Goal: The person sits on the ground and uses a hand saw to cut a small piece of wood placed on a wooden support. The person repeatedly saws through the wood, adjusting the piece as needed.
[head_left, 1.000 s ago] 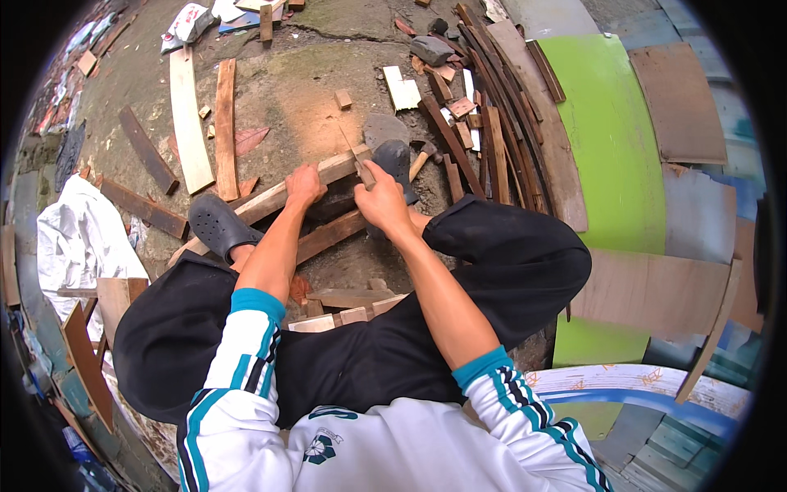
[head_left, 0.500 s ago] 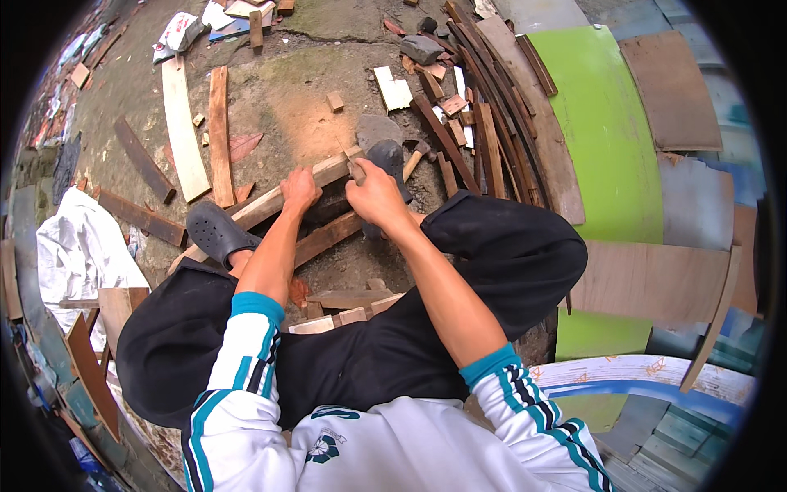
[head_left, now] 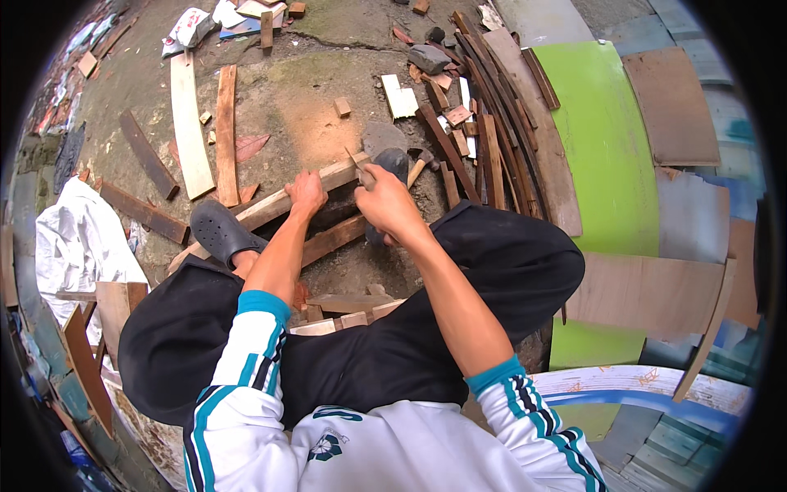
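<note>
A light wooden beam [head_left: 266, 211] runs slantwise in front of me, from near my left shoe toward the middle. My left hand [head_left: 307, 190] is closed over its top edge and presses on it. At the beam's far right end my right hand [head_left: 384, 197] grips the handle of a handsaw [head_left: 359, 164]. Its thin blade, seen nearly edge-on, crosses the beam; most of it is hidden. Below lies a second, browner beam [head_left: 332, 240]. My dark clogs, left [head_left: 221, 228] and right [head_left: 391, 161], are beside the upper beam.
Sawdust [head_left: 320, 131] and a small wood block [head_left: 342, 107] lie on the ground ahead. A hammer [head_left: 418, 168] rests right of my right shoe. Long strips [head_left: 500, 107] are stacked beside a green panel [head_left: 611, 148]. A white sack [head_left: 86, 238] is at left.
My right hand has drawn back slightly toward me with the saw, and more of the blade shows above the beam. My left hand stays on the beam. The view has shifted slightly.
</note>
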The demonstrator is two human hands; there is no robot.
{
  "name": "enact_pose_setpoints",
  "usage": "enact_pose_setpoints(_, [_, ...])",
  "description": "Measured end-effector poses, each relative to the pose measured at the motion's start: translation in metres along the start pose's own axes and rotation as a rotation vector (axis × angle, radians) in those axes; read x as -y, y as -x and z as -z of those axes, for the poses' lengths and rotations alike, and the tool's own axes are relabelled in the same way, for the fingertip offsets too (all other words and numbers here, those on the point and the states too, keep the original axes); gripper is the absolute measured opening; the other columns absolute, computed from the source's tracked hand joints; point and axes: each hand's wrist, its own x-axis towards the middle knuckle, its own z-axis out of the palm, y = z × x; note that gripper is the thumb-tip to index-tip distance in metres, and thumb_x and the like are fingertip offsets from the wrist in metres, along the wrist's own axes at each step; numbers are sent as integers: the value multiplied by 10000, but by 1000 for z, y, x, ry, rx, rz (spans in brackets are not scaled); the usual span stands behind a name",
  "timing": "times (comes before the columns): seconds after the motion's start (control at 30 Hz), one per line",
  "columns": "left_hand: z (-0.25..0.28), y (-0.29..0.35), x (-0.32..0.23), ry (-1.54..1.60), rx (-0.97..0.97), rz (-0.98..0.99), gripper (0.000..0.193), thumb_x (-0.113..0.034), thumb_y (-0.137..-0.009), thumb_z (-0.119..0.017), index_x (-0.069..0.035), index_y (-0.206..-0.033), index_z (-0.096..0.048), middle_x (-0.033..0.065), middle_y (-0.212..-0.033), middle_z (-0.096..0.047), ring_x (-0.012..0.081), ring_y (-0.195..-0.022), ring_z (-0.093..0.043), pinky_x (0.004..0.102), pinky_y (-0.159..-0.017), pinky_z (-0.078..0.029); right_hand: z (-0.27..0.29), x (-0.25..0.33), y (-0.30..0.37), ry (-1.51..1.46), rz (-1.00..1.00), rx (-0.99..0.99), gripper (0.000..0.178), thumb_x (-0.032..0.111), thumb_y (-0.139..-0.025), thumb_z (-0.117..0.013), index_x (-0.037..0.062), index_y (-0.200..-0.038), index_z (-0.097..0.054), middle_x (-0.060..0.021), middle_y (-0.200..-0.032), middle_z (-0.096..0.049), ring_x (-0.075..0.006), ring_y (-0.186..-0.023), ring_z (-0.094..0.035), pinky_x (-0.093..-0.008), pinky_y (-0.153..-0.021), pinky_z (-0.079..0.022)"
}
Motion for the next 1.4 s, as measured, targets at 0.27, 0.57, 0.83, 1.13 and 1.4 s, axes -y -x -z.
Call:
enact_pose_setpoints(0.27, [-12, 23, 2, -18, -128, -32, 535, -86, -778, -745, -86, -1296, -612, 155, -1261, -596, 342, -1269, -542, 623, -1039, -386, -4, -35, 28, -9, 60, 64, 627, 99, -867, -610, 33, -1477, -481, -320, -1241, -663, -482, -1186, -627, -485, -1024, -492])
enact_pose_setpoints(0.57, [-14, 17, 7, -22, -67, -61, 712, -152, -668, -802, -113, -1351, -605, 149, -1254, -601, 341, -1309, -507, 567, -1094, -366, -16, -12, 17, -108, 0, 16, 584, 141, -937, -632, -39, -1465, -458, -353, -1279, -631, -494, -1225, -602, -460, -1049, -479])
enact_pose_setpoints(0.83, [-3, 26, 3, -61, -157, -111, 834, -195, -717, -851, -152, -1485, -528, 137, -1493, -546, 330, -1466, -415, 584, -1207, -281, -9, -36, 21, -133, 28, 27, 598, 155, -915, -651, -8, -1464, -478, -314, -1322, -629, -454, -1255, -602, -442, -1066, -471])
enact_pose_setpoints(1.13, [-11, 4, 6, 21, -28, -133, 673, -110, -759, -786, -123, -1400, -583, 116, -1405, -627, 334, -1311, -584, 596, -1101, -417, -29, -80, 29, -210, 117, -15, 616, 143, -902, -630, 29, -1491, -490, -248, -1375, -623, -354, -1298, -593, -384, -1082, -452])
enact_pose_setpoints(1.4, [-5, 24, -4, -44, -57, -132, 661, -126, -763, -777, -126, -1394, -581, 134, -1334, -611, 371, -1246, -584, 573, -1024, -449, -20, -69, 38, -148, 27, -33, 636, 204, -889, -656, 106, -1500, -510, -297, -1322, -629, -426, -1207, -625, -435, -1051, -476])
